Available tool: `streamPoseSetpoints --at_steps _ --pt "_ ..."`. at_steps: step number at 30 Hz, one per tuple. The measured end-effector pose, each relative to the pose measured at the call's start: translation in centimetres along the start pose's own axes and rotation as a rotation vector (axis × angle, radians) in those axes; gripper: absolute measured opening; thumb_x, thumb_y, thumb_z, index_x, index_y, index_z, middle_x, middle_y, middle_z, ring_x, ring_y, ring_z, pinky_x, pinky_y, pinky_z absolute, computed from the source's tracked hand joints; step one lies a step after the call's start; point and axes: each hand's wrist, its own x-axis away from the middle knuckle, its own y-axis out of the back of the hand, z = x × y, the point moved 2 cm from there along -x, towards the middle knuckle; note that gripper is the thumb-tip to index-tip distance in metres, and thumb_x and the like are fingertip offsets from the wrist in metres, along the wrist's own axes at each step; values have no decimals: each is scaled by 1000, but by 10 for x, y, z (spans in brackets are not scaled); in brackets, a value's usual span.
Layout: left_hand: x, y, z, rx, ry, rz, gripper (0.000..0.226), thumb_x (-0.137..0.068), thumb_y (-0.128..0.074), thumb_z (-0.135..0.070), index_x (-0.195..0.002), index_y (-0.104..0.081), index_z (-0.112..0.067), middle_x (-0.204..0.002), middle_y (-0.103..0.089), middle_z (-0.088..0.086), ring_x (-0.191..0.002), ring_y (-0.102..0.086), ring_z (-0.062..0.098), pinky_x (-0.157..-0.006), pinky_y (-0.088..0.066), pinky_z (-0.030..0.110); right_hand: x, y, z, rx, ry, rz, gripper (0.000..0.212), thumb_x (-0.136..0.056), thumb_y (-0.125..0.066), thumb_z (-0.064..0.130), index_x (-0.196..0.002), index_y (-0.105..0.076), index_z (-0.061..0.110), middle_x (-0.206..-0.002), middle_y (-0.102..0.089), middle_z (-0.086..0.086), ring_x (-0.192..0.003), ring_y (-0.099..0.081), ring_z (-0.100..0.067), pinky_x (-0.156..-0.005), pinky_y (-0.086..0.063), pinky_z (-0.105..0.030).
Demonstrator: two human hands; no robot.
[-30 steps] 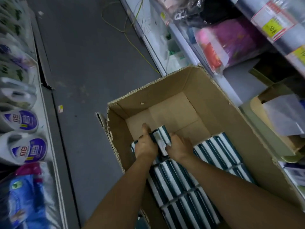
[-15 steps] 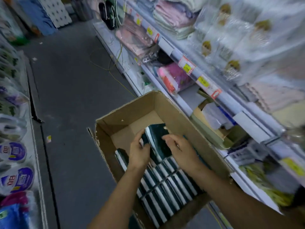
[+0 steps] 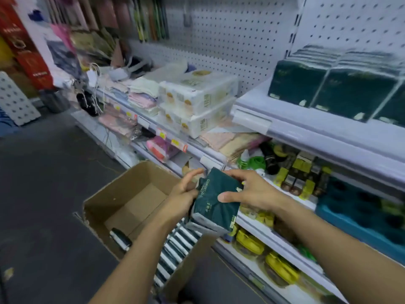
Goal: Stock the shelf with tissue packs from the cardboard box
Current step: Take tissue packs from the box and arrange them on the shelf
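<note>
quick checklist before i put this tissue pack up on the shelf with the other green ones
1. Pack out of the box: ok. The tissue pack is above the cardboard box.
2. Hold: ok. The left hand grips its left side, the right hand its top and right, thumb on the face.
3. Target found: ok. Matching dark green packs stand on the upper shelf at right.
4. Free space there: cannot tell. Bare shelf shows left of the packs, but the picture is blurred.
5. More stock left: ok. Rows of packs remain in the box.
</note>
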Motion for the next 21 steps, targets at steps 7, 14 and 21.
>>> streamPoseSetpoints --at_steps 7,14,21 --pt "27 -82 -63 48 -30 68 51 -97 -44 0 -119 -61 -43 -105 -69 26 -81 -68 44 -71 -57 47 110 80 26 21 -36 -222 37 -72 -85 34 -98 -67 14 -92 -73 0 -83 -70 -13 -74 -57 -30" --pt "25 -131 -122 53 -168 203 54 -92 -43 12 -116 -69 -30 -126 -65 12 -108 -65 28 -74 -57 26 176 141 33 -94 -6 -570 39 -79 -66 41 -86 -61 3 -78 -62 -8 -71 -54 -17 -62 -38 -31" --pt "2 -142 -169 -31 -225 238 41 -101 -49 -7 -123 -60 -39 -101 -72 14 -91 -71 27 -70 -58 34 208 208 34 -132 76 -1107 29 -91 -66 21 -70 -47 12 -60 -50 4 -51 -47 -10 -48 -36 -19"
